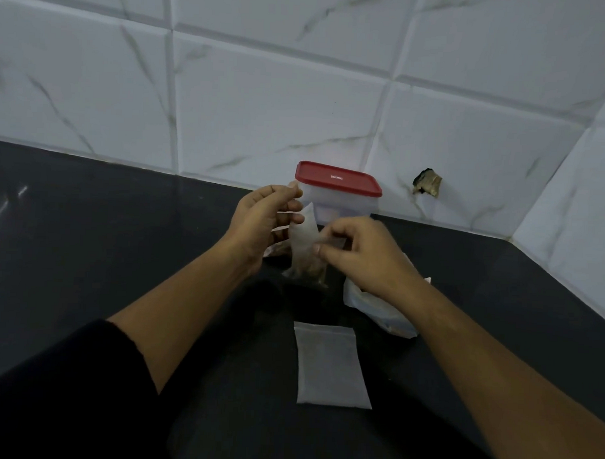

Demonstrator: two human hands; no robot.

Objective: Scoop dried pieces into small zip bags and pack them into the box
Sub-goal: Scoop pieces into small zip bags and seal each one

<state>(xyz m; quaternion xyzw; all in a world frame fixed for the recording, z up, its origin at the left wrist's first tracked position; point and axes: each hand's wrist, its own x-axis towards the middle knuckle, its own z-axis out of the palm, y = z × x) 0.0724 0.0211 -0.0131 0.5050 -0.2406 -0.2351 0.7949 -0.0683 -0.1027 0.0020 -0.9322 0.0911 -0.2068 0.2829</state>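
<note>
A: Where the black countertop (122,240) meets the white tiled wall (264,90), how much room runs along that edge?

B: A wide stretch of dark surface lies left of the hands, from the wall joint to the near edge. On the right the wall turns a corner and the counter narrows toward it.

A: And the box?

B: The clear box (343,203) stands upright against the back wall with its red lid (337,179) on. Both hands are just in front of it and hide its lower part.

A: What lies on the right?

B: A crumpled larger bag (377,307) lies on the counter under the right wrist, partly hidden. Nearer the camera a flat zip bag (330,366) lies with all four edges showing, apart from the crumpled one.

A: The bag in hand?

B: The small zip bag (304,236) is upright between the hands, in front of the box. Whether its bottom touches the counter I cannot tell. The left hand (267,221) curls its fingers onto the bag's upper left edge. The right hand (358,255) pinches its right edge between thumb and forefinger.

A: Anything inside?

B: Brown dried pieces (310,270) sit at its bottom. Smallest, a broken patch (428,182) shows in the tile right of the box.
</note>
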